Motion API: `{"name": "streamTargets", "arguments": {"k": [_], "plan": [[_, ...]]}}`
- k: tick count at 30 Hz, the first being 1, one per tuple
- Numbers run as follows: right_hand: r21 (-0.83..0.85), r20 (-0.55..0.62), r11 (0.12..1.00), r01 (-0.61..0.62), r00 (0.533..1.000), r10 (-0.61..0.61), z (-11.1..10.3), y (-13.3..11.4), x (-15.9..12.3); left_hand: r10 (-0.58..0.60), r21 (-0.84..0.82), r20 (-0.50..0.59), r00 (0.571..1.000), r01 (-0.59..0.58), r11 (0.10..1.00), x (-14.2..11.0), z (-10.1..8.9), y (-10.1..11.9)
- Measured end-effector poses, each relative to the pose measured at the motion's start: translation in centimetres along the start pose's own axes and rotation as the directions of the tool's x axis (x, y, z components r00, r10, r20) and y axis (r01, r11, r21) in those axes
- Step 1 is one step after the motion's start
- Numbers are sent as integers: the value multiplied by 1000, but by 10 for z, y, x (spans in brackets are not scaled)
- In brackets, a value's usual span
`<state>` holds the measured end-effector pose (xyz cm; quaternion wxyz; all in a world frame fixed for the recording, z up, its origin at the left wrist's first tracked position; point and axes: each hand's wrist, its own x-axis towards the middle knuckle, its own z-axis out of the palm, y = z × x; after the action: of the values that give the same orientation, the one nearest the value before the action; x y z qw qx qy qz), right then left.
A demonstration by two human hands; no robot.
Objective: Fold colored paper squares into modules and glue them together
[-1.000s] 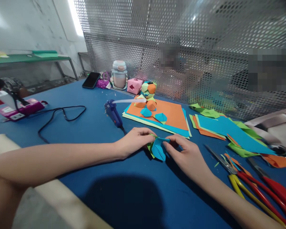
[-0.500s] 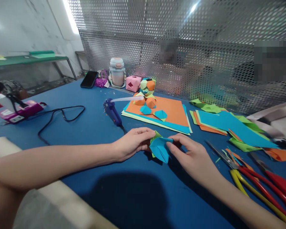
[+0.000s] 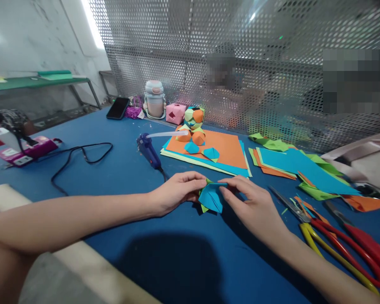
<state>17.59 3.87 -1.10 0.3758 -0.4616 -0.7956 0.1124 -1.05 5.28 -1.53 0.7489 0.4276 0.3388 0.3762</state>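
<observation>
Between my two hands, just above the blue table (image 3: pixel 91 177), is a folded paper piece (image 3: pixel 211 197) with blue and lime green faces. My left hand (image 3: pixel 179 192) pinches its green left side between thumb and fingers. The thumb and index finger of my right hand (image 3: pixel 248 200) close on its blue upper right corner. Beyond my hands lies a stack of coloured sheets (image 3: pixel 228 147), orange on top. Small folded paper pieces in blue (image 3: pixel 191 147) and orange (image 3: pixel 198 137) rest on that stack. A blue glue gun (image 3: pixel 148 151) with a long glue stick stands left of it.
Scissors with red and yellow handles (image 3: pixel 307 219) and cut paper (image 3: pixel 310 169) lie at the right. Along the back are a phone (image 3: pixel 118 108), a bottle (image 3: pixel 155 99), a pink paper cube (image 3: pixel 176 113) and a paper ball (image 3: pixel 194 117). A purple power strip (image 3: pixel 28 151) sits left.
The blue flap has been folded or tilted at its top edge, which now looks flatter. Both hands keep their grip in nearly the same place. The view has shifted slightly.
</observation>
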Motion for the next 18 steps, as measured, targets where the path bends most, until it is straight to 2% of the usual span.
{"name": "streamTargets", "arguments": {"k": [6,11,16,18], "plan": [[-120,-67,982,144,986,-152,3,3,-2,22,34,13,1000,-23,999,-3,3,1],[-200,-72,948,249,961,-268,4,4,-4,112,283,-20,994,-102,954,-7,7,0],[-235,-51,924,302,945,-322,4,2,-7,189,402,-42,981,-156,902,-8,8,-5],[-233,-76,928,291,946,-315,5,1,-8,243,453,-49,969,-195,870,-7,6,-6]]}}
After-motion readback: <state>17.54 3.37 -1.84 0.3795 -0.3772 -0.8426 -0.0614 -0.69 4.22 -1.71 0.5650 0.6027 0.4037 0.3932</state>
